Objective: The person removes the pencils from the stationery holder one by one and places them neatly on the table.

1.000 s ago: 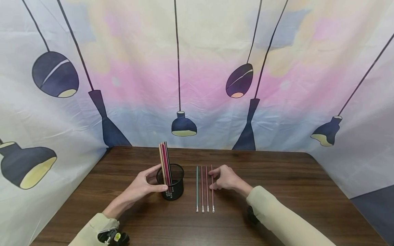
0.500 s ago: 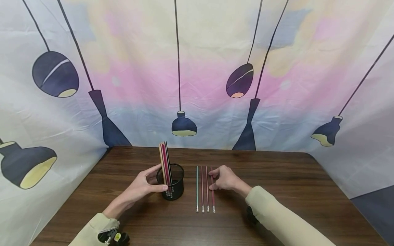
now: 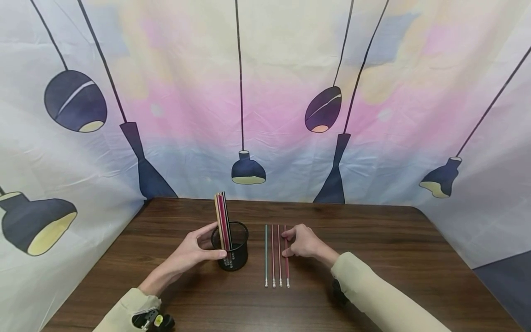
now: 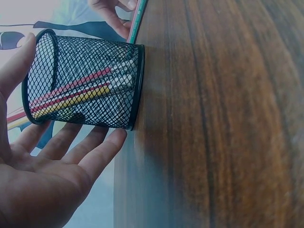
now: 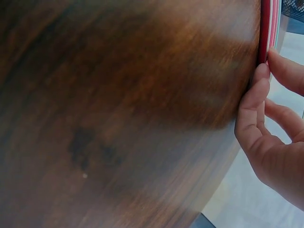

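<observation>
In the head view my left hand point(image 3: 188, 249) holds a black mesh pencil cup point(image 3: 239, 258), thumb at the near rim and fingers along its left side. Several pencils point(image 3: 223, 219) lean in the cup, eraser ends down. The left wrist view shows red and yellow pencils point(image 4: 85, 97) through the mesh. To the right of the cup, a teal pencil point(image 3: 266, 253) and two pinkish pencils point(image 3: 273, 258) lie side by side, with a red pencil point(image 3: 287, 267) at the right end. My right hand point(image 3: 304, 240) pinches that red pencil between thumb and fingers, at the tabletop.
The brown wood-grain table point(image 3: 373, 240) extends around both hands. Behind it hangs a pastel cloth point(image 3: 274, 106) printed with dark lamps. A strapped-on black device point(image 3: 151, 319) sits at the left wrist.
The red pencil under my right fingers shows a darker side than a second ago, and its eraser end sits slightly farther right. My left hand and the cup hold still.
</observation>
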Tool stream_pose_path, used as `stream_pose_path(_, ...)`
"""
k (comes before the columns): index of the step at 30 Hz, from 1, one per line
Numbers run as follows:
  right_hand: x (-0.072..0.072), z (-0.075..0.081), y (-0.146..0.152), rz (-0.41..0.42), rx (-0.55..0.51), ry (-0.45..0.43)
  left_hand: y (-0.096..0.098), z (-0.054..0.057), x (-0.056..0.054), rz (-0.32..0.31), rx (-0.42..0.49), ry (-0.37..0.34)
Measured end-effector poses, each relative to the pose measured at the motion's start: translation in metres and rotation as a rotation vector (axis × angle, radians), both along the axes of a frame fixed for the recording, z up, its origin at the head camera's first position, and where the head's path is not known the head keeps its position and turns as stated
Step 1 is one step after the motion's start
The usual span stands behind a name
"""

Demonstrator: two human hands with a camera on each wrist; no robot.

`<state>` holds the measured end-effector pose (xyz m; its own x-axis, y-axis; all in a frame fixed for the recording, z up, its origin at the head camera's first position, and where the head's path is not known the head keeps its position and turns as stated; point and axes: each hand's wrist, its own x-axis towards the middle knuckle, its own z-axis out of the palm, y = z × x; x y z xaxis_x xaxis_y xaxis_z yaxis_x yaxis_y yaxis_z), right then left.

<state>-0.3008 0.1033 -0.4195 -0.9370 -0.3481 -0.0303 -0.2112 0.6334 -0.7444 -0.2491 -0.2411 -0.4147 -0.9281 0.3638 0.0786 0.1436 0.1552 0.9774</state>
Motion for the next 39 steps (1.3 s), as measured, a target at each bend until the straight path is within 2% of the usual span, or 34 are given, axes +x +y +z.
stream_pose_path(39, 0.0015, -0.0001, 0.003, -0.001, -0.001, 0.009, -0.0003, 0.0014, 0.0007, 0.002, -0.011, -0.004)
